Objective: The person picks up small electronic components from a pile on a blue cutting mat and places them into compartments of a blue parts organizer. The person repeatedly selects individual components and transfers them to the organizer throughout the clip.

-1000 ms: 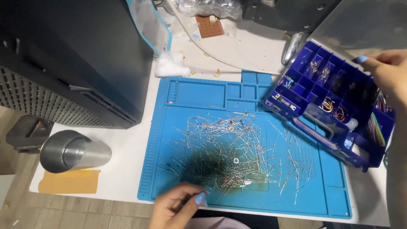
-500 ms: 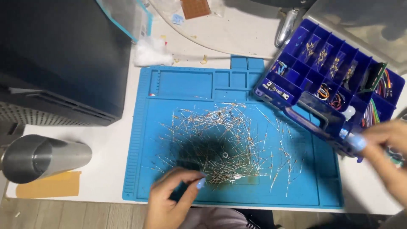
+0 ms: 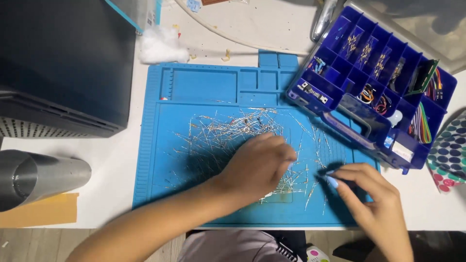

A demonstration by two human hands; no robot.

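While I look down through the head camera, I see my left hand [image 3: 257, 167] lying over the middle of the scattered pile of wire-legged components [image 3: 228, 133], fingers curled down onto the pieces; I cannot tell whether anything is pinched under them, because the knuckles hide the tips. My right hand [image 3: 361, 191] sits just to the right of it, on the near right part of the blue work mat [image 3: 194, 87], with thumb and forefinger drawn together at the tips. A thin lead may be caught between them, but it is too fine for me to be sure. Most of the components lie beyond and to the left of my left hand, spread thinly across the mat, and a few strands run between my two hands and just past the right one.

Beyond my right hand, overlapping the mat's far right corner, stands the open blue compartment box [image 3: 349, 104], its cells holding small parts and coloured jumper wires [image 3: 421, 123]. Well away to the left of my left hand, a grey metal cylinder [image 3: 39, 177] lies on its side on the white counter [image 3: 111, 160], beside a strip of tan tape [image 3: 41, 211]. A wad of white cotton [image 3: 160, 44] rests past the mat's far left corner, next to a dark box [image 3: 63, 63].
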